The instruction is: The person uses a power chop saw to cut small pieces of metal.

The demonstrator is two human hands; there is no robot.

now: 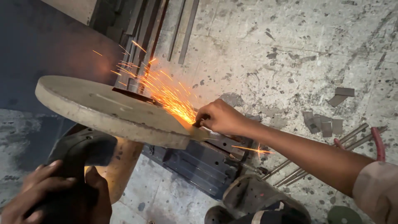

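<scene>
We have one view only, from the head, looking steeply down and slightly forward at close range. Our left hand (54,195) sits cut off at the lower left edge; our right hand (219,118) lies mid-frame, the cutting disc (112,110) just beyond its fingers, the speckled concrete floor (290,54) filling the top.

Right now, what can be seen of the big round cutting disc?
The cutting disc is a large, flat, grey-tan wheel with a thick rough edge, seen tilted from above. It looks abrasive and dusty. Its right edge meets a metal piece held by the right hand, throwing orange sparks up and back. The left hand grips the dark saw handle below it.
</scene>
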